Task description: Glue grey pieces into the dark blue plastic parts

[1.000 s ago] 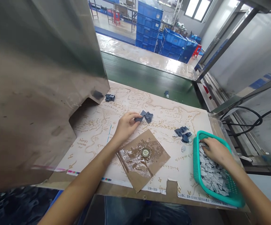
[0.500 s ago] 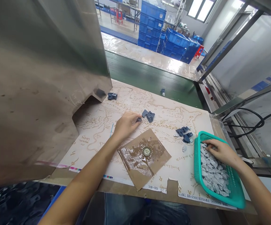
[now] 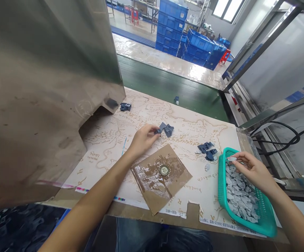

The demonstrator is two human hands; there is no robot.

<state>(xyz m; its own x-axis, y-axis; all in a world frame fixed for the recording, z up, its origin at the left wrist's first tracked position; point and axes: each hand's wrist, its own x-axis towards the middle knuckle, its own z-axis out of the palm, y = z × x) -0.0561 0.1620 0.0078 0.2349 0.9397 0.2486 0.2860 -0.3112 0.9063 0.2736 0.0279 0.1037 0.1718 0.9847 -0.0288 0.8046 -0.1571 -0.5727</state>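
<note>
My left hand (image 3: 144, 139) pinches a small dark blue plastic part (image 3: 157, 131) above the map-printed sheet, beside a little cluster of similar blue parts (image 3: 168, 130). Over the far end of a green perforated basket (image 3: 221, 189), my right hand (image 3: 251, 169) holds a small pale grey piece (image 3: 232, 159) between thumb and fingers. Many flat pieces (image 3: 240, 196) of the same grey fill the basket. Between my hands lies a brown cardboard square (image 3: 152, 182) smeared with a shiny wet substance, with a round pale spot (image 3: 164, 170) at its middle.
More blue parts with grey pieces (image 3: 207, 149) lie left of the basket. Another blue part (image 3: 125, 106) sits near the large metal panel (image 3: 49, 105) on my left. A green conveyor belt (image 3: 152, 77) carries one small part (image 3: 177, 100). Blue crates (image 3: 170, 28) stand beyond.
My right hand has risen from the heap of grey pieces with one piece in its fingertips. My left hand has lifted its blue part slightly. The part on the belt has moved left.
</note>
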